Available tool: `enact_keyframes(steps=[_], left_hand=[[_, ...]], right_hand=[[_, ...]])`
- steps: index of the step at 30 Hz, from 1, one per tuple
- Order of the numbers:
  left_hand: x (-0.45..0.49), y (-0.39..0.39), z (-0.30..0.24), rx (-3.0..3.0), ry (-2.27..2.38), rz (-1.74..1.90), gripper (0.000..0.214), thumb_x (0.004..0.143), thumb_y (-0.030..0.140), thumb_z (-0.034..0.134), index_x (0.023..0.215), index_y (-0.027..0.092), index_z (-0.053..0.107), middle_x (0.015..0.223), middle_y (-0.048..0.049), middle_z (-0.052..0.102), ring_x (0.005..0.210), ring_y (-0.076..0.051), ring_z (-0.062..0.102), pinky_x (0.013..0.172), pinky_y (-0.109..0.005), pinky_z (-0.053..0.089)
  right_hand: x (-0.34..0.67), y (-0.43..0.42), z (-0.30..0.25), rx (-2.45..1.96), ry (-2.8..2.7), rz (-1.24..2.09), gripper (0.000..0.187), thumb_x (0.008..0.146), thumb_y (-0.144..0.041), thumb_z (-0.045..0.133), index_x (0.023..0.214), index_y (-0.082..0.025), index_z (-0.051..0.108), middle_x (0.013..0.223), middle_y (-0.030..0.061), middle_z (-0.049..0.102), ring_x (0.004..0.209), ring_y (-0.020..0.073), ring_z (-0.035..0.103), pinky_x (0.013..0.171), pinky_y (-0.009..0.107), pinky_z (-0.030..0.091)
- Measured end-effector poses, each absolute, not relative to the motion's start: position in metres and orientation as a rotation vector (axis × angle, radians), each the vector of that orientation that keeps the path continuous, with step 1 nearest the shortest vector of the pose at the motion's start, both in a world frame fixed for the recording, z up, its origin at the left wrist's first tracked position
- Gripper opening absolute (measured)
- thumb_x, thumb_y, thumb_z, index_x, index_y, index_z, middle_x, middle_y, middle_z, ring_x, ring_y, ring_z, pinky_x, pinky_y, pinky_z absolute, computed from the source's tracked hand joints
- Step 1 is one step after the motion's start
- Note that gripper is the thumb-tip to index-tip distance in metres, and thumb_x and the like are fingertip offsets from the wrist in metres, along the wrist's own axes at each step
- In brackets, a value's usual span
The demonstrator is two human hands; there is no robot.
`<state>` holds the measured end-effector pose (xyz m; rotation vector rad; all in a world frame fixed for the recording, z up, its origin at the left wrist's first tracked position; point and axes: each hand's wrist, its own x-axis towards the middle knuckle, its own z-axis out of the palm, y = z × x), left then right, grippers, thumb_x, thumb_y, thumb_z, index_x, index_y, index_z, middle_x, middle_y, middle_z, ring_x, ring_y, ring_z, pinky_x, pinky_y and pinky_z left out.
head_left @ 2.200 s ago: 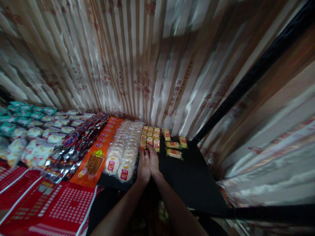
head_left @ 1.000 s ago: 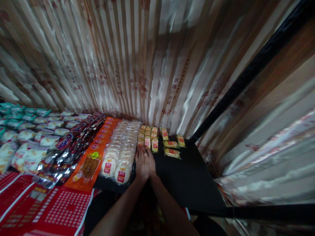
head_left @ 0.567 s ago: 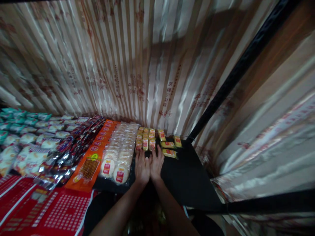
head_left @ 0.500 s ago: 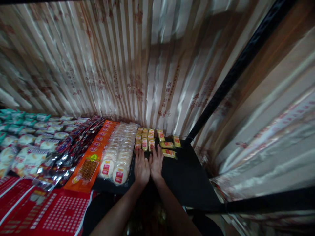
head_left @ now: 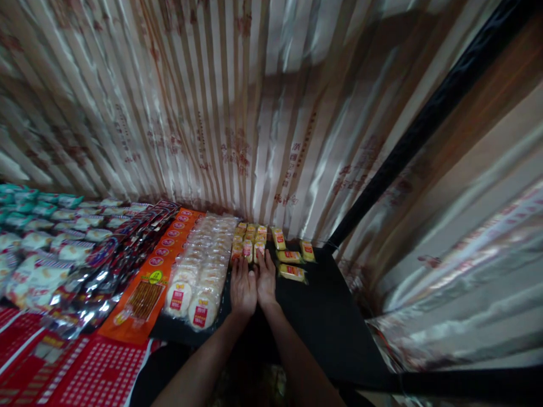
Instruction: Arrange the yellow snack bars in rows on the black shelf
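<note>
Both hands rest side by side on the black shelf surface (head_left: 322, 316), at the front of a block of small yellow wrapped snack packets (head_left: 248, 251). My left hand (head_left: 243, 288) lies with fingers stretched forward, its fingertips against the front row. Just to the right, my right hand (head_left: 266, 282) is also extended, its fingertips touching the front right packet (head_left: 259, 252). Neither hand is wrapped around anything. To the right, several more yellow packets lie loose, among them a sideways packet (head_left: 292, 273) and a packet near the corner (head_left: 307, 250).
Left of the hands run two rows of round white wrapped crackers (head_left: 202, 312), orange snack bags (head_left: 144, 299), dark shiny packets (head_left: 91, 288) and white packets (head_left: 38, 277). A black post (head_left: 407, 135) rises at the right corner. Striped, printed sheeting (head_left: 237, 113) hangs behind.
The view has shifted slightly. Both hands stay pressed to the front of the yellow packets, and the front row appears slightly closer together. The loose packets keep their arrangement.
</note>
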<state>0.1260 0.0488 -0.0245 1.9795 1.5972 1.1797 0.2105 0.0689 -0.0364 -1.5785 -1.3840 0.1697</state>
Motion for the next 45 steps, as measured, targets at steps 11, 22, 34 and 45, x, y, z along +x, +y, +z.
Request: enact_keyframes(steps=[11, 22, 34, 45], left_hand=[[0.132, 0.054, -0.011, 2.138, 1.592, 1.171, 0.047, 0.089, 0.026, 0.027, 0.134, 0.012, 0.034, 0.144, -0.0082, 0.03, 0.137, -0.02, 0.009, 0.113, -0.046, 0.015], [0.132, 0.067, -0.029, 2.085, 1.601, 1.206, 0.046, 0.088, 0.022, 0.03, 0.132, 0.013, 0.039, 0.143, -0.0101, 0.033, 0.136, -0.022, 0.017, 0.112, -0.047, 0.017], [0.136, 0.064, -0.021, 2.218, 1.697, 1.079, 0.046, 0.082, 0.019, 0.05, 0.126, 0.032, 0.047, 0.145, -0.0029, 0.029, 0.136, -0.029, 0.014, 0.109, -0.054, 0.02], [0.141, 0.061, -0.024, 2.426, 1.79, 1.155, 0.06, 0.081, 0.019, 0.051, 0.136, 0.028, 0.03, 0.15, -0.0078, 0.009, 0.135, -0.033, 0.012, 0.105, -0.054, 0.028]], right_hand=[[0.217, 0.071, -0.046, -1.595, -1.344, 0.129, 0.04, 0.083, -0.024, 0.036, 0.118, -0.019, 0.054, 0.131, 0.0105, 0.045, 0.122, 0.0226, 0.039, 0.099, 0.044, 0.035], [0.214, 0.07, -0.038, -1.568, -1.326, 0.146, 0.035, 0.081, -0.021, 0.035, 0.104, -0.017, 0.062, 0.119, 0.0108, 0.057, 0.109, 0.0222, 0.051, 0.094, 0.042, 0.04], [0.217, 0.065, -0.029, -1.543, -1.184, 0.372, 0.033, 0.081, -0.025, 0.038, 0.098, -0.017, 0.065, 0.119, 0.0102, 0.057, 0.113, 0.0209, 0.05, 0.1, 0.041, 0.036], [0.243, 0.112, 0.007, -1.607, -1.439, 0.09, 0.053, 0.091, -0.04, 0.018, 0.118, -0.01, 0.052, 0.132, 0.014, 0.046, 0.127, 0.0196, 0.035, 0.105, 0.043, 0.028]])
